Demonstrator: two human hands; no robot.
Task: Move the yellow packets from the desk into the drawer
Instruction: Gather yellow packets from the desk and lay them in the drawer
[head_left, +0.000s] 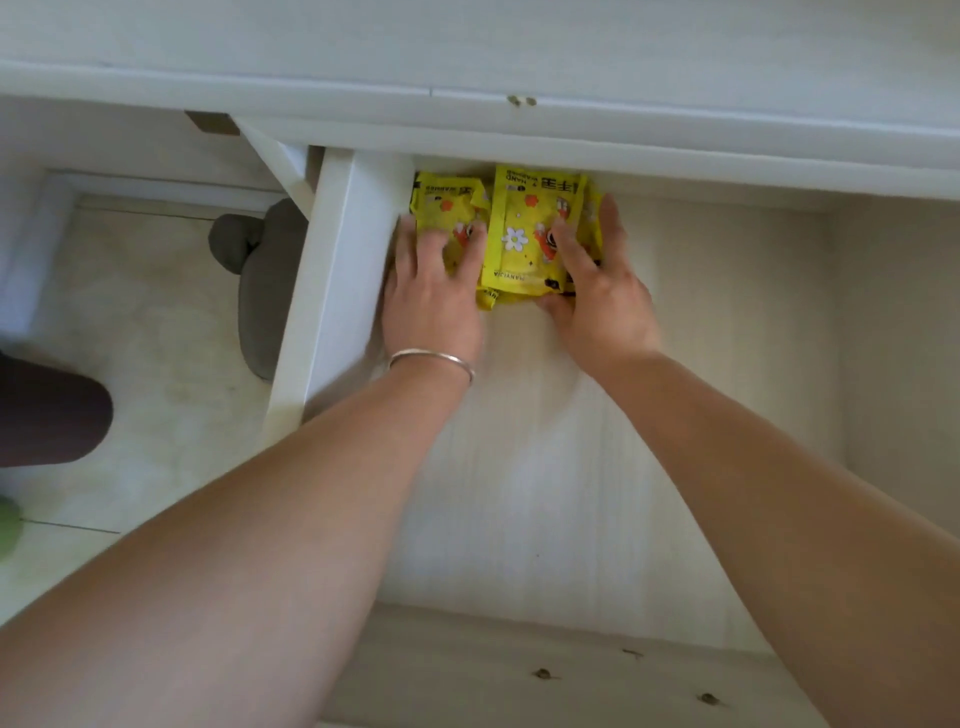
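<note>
Yellow packets (524, 234) with flower and cartoon prints lie in a stack at the far left corner of the open drawer (545, 493), partly under the desk's front edge (519, 119). My left hand (434, 291) rests flat on the left packets, fingers spread, a silver bangle on its wrist. My right hand (597, 291) clasps the right side of the stack, thumb under the near edge and fingers over the top. How many packets are stacked is hidden.
The drawer's white left wall (332, 291) stands next to my left hand. Its pale wooden floor stretches toward me and to the right. On the tiled floor to the left lie a grey slipper (265, 280) and a dark shape (47, 410).
</note>
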